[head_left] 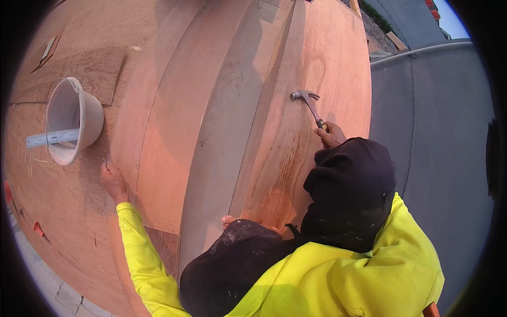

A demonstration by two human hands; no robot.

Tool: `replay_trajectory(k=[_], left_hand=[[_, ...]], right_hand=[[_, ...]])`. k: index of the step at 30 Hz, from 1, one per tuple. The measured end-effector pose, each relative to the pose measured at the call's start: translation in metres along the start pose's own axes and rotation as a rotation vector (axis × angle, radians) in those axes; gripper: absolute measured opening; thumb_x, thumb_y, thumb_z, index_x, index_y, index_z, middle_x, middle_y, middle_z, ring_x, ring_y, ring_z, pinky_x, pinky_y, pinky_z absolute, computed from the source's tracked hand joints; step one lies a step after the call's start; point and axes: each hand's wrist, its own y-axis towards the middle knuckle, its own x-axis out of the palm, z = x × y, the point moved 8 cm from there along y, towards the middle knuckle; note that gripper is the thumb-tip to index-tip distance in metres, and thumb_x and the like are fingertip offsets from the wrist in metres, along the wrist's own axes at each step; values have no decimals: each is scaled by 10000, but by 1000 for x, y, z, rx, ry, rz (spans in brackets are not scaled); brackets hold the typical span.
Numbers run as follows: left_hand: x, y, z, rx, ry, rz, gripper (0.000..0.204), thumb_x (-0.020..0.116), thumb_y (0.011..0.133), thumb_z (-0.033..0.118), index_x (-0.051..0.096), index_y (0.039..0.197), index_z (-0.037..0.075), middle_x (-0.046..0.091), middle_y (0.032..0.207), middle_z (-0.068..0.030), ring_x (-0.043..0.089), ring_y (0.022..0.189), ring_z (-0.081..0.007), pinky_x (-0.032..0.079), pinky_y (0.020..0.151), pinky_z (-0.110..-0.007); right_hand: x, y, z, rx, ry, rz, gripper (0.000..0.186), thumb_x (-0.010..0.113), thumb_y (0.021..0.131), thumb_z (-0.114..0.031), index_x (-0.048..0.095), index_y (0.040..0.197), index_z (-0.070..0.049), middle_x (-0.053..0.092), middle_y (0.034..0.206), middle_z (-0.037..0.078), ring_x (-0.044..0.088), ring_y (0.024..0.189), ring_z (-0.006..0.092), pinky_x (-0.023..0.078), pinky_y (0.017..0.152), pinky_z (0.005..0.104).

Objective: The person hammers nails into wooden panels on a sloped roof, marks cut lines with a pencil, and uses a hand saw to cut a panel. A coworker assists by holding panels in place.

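Note:
A claw hammer [303,96] with a steel head is in my right hand [330,134], which grips its dark and yellow handle above a pale plywood board [338,68]. My left hand [113,179], in a yellow sleeve, pinches a small thin metal piece, apparently a nail, over the plywood just below a pale bucket [92,121]. A steel ruler [39,139] lies across the bucket's opening. My dark-clothed knees and a bare foot [228,221] rest among the boards.
A grey strip [211,174] runs between plywood sheets. A red-handled tool [39,230] lies at the lower left, and small wood pieces [47,50] at the upper left. A large grey panel [438,132] borders the right side, with rubble [377,31] beyond the far edge.

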Motion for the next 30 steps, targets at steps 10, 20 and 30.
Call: replay_trajectory(k=[10,20,30], left_hand=[[92,-79,371,695,-151,-639,175,517,969,80,505,813,2,376,657,-71,379,621,-107,353,557,-299],[307,-206,537,910,45,-777,167,603,925,133,607,862,-22,534,704,-172,526,629,-218,443,617,-356],[441,-261,538,-35,-439,-1033,222,550,964,171,712,934,21,593,702,17,442,523,-71,323,471,-239]], right_hand=[[-16,46,82,22,458,63,249,658,945,-227,579,1028,-6,564,709,30,544,552,109,449,500,277],[-9,95,146,-167,538,285,342,710,907,-226,612,1116,26,579,707,39,555,585,114,467,551,298],[-44,94,127,-154,328,-2,352,710,898,-326,668,1060,-15,684,879,188,679,802,329,529,736,421]])
